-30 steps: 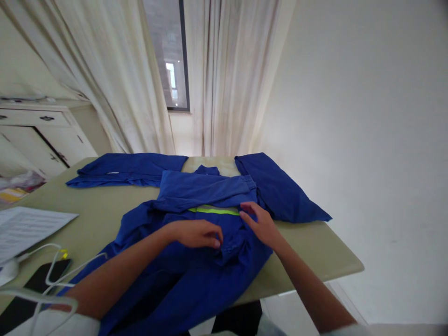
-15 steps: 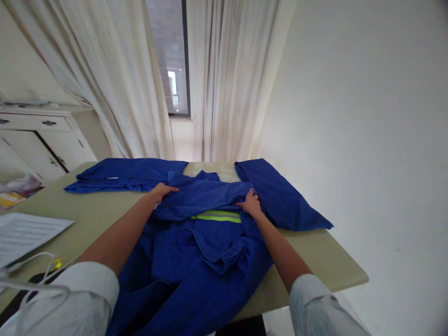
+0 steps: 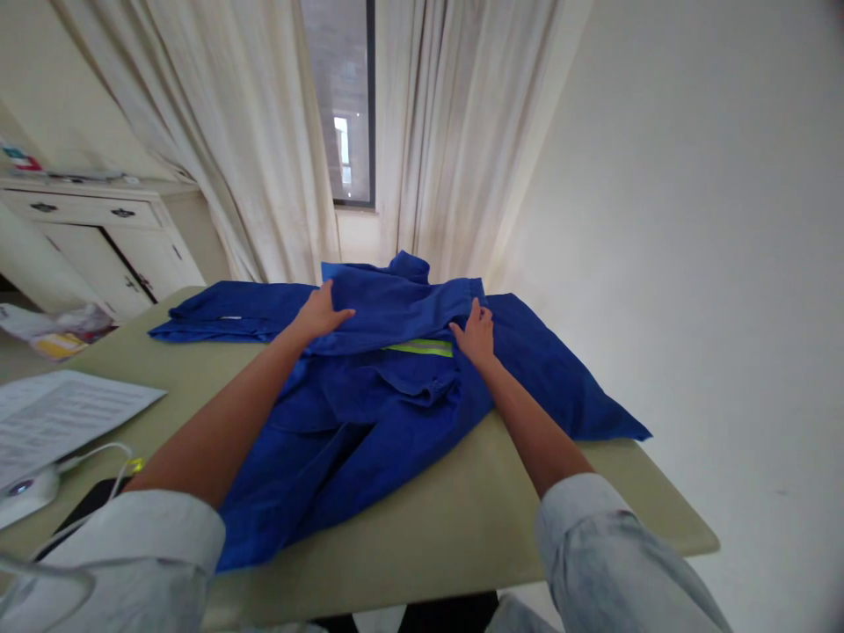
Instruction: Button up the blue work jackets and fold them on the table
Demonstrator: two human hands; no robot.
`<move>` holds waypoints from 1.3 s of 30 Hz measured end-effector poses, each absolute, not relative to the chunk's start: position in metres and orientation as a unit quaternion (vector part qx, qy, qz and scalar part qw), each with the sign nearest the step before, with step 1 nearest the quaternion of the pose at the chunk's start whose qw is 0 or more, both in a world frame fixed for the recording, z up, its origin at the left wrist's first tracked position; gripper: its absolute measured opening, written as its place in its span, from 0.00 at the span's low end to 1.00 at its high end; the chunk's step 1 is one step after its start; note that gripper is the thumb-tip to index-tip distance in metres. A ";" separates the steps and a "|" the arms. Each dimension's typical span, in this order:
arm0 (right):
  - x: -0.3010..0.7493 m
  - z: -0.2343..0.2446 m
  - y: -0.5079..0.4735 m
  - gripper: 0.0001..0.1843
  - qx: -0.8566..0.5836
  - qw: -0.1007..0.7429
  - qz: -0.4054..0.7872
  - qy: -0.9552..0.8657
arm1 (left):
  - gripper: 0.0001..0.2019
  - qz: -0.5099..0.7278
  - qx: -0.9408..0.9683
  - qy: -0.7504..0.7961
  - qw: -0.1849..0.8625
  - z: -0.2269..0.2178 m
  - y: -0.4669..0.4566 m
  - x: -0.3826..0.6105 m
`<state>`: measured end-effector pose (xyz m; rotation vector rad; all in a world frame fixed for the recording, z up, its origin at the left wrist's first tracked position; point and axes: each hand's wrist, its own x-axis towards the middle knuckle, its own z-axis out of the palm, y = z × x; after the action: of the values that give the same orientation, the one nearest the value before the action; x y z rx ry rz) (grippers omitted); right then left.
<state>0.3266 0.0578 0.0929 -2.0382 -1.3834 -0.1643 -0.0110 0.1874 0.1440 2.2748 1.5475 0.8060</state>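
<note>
A blue work jacket (image 3: 396, 303) with a yellow-green reflective stripe (image 3: 422, 347) is partly lifted off the table, its collar (image 3: 410, 265) at the far side. My left hand (image 3: 323, 312) grips its left edge, thumb on top and the other fingers partly hidden behind the cloth. At the right edge, near a gathered cuff, my right hand (image 3: 477, 334) pinches the fabric. The jacket's lower part spreads toward me on the table in loose folds.
Folded blue garments lie at the back left (image 3: 230, 312) and on the right (image 3: 560, 378) of the table (image 3: 422, 527). Printed paper (image 3: 72, 413), a white device (image 3: 30, 497) and a cable are at the left. A wall (image 3: 725, 308) stands close on the right.
Both hands have raised the jacket and moved it away from me. Its lower hem has slid up onto the table from the near edge. The view has shifted slightly.
</note>
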 end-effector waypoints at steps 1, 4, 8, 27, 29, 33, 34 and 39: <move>0.315 0.084 0.050 0.42 -0.751 0.319 -0.042 -0.577 | 0.41 0.228 0.803 0.532 0.140 0.130 0.171 -0.014; 0.278 0.054 0.017 0.43 -0.637 0.225 0.081 -0.732 | 0.38 0.048 0.832 0.540 0.117 0.086 0.115 -0.019; 0.257 0.045 -0.028 0.54 -0.607 0.118 0.166 -0.768 | 0.29 -0.019 0.851 0.493 0.179 0.057 0.048 -0.022; 0.415 0.110 -0.304 0.26 -0.759 0.157 0.389 -0.497 | 0.37 0.032 0.949 0.283 0.135 0.006 -0.134 -0.111; 0.415 0.121 -0.301 0.37 -0.752 0.120 0.442 -0.474 | 0.34 0.026 0.944 0.292 0.151 0.008 -0.138 -0.117; 0.409 0.136 -0.245 0.47 -0.748 0.150 0.375 -0.526 | 0.24 0.029 0.930 0.318 0.181 0.037 -0.094 -0.086; 0.403 0.135 -0.220 0.46 -0.731 0.174 0.352 -0.558 | 0.22 0.036 0.930 0.322 0.172 0.047 -0.075 -0.065; 0.336 0.088 -0.078 0.32 -0.664 0.195 0.230 -0.684 | 0.19 0.108 0.926 0.342 0.119 0.071 0.028 0.066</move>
<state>0.3359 -0.0779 0.0880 -1.8618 -1.9185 0.6447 0.0660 0.0275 0.0714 2.7065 1.0002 0.3153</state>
